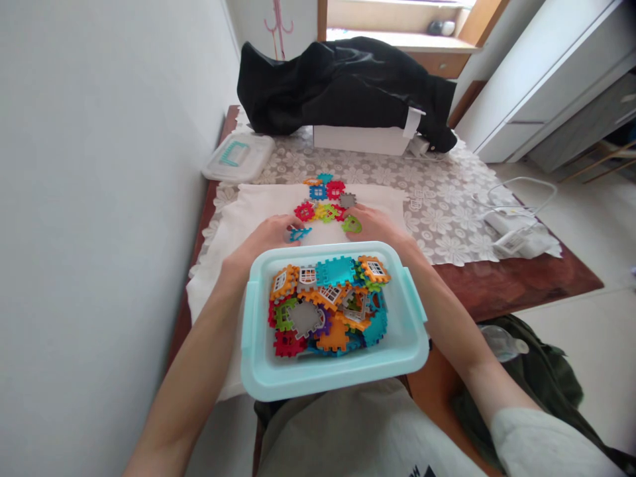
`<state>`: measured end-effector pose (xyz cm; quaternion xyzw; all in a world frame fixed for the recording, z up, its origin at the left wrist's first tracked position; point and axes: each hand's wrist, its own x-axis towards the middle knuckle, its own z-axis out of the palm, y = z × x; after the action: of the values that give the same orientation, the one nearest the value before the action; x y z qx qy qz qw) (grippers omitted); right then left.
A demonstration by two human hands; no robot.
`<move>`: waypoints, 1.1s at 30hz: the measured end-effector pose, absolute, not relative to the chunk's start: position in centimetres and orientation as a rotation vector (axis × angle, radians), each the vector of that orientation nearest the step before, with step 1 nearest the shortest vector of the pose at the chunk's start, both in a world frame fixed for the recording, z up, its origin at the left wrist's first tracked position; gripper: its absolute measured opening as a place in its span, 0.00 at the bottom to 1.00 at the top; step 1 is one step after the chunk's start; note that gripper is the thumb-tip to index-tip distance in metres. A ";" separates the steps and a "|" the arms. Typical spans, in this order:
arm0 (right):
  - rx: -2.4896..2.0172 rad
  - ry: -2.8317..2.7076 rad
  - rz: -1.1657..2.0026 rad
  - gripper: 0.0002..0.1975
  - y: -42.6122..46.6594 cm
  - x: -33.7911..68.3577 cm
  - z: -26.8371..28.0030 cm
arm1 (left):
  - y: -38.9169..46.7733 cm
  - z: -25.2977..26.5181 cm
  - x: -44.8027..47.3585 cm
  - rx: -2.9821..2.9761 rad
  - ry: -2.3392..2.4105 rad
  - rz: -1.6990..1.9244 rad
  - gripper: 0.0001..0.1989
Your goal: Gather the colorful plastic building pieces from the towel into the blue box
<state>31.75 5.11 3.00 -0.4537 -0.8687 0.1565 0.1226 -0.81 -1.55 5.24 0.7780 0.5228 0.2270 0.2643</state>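
My left hand (274, 229) is closed with a blue interlocking plastic tile (301, 234) at its fingertips, just above the white cloth. Opposite it, my right hand (371, 222) has its fingers round a lime-green tile with an opening (352, 225). Between and beyond the hands is a group of notched tiles: a red one (305, 211), a yellow-green one (326, 212), a blue window tile (318, 192), another red one (336, 189) and a grey one (348, 199). Whether all of these interlock I cannot tell. Nearest my body, a light-teal tub (332, 383) holds many mixed tiles.
A white cloth (268, 199) lies over a lace tablecloth (447, 228) on a dark red wooden table (497, 285). At the back, black fabric (348, 86) covers a white box (358, 140). A clear lid (238, 158) lies by the left wall. White cabling (521, 218) is at right.
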 end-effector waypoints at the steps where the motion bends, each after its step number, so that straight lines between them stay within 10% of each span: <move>1: -1.314 -2.533 0.452 0.21 5.1 31.6 2.9 | -1.4 5.0 -0.5 2.110 1.400 0.666 0.18; 33: -1.175 -2.556 0.306 0.39 3.9 28.2 0.0 | 0.1 0.9 0.1 2.398 1.499 0.585 0.34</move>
<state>28.22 3.86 -0.01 -0.4102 -0.8923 0.1069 0.1555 0.08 0.14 0.89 0.8237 0.5150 0.2009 0.1265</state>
